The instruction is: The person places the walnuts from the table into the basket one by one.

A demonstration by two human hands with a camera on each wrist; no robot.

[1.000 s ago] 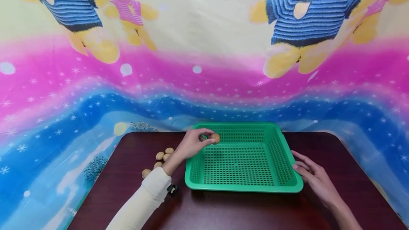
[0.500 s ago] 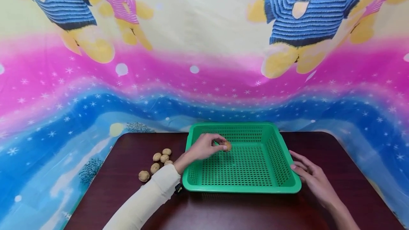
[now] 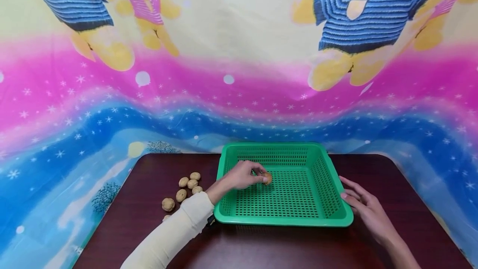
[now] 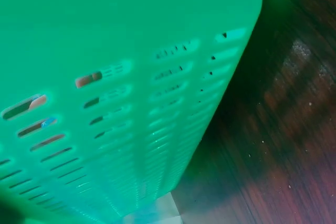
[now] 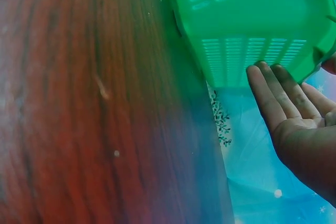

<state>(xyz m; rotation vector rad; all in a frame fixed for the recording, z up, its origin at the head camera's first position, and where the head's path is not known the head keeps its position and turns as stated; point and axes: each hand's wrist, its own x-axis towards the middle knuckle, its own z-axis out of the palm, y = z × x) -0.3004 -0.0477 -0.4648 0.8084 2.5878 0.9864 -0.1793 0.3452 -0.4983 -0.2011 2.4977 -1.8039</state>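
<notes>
In the head view, my left hand [image 3: 243,175] reaches over the left rim of a green plastic basket [image 3: 284,221]. Its thumb and fingertips pinch a walnut [image 3: 267,178] low inside the basket, near the slotted floor. Whether the walnut touches the floor, I cannot tell. On the other side, my right hand [image 3: 367,206] touches the basket's right wall with straight fingers [image 5: 268,93], the thumb up by the rim. The left wrist view is filled by the basket's outer wall [image 4: 121,14], which hides most of that hand's work.
Several walnuts [image 3: 181,195] lie loose on the dark wooden table [image 3: 269,248] left of the basket, some partly behind the left sleeve [image 3: 175,227]. A patterned cloth [image 3: 239,111] with bears hangs just behind the table's far edge.
My left hand has carried the walnut rightward from the basket's back left part and lowered it into the basket. The right hand stays at the right wall.
</notes>
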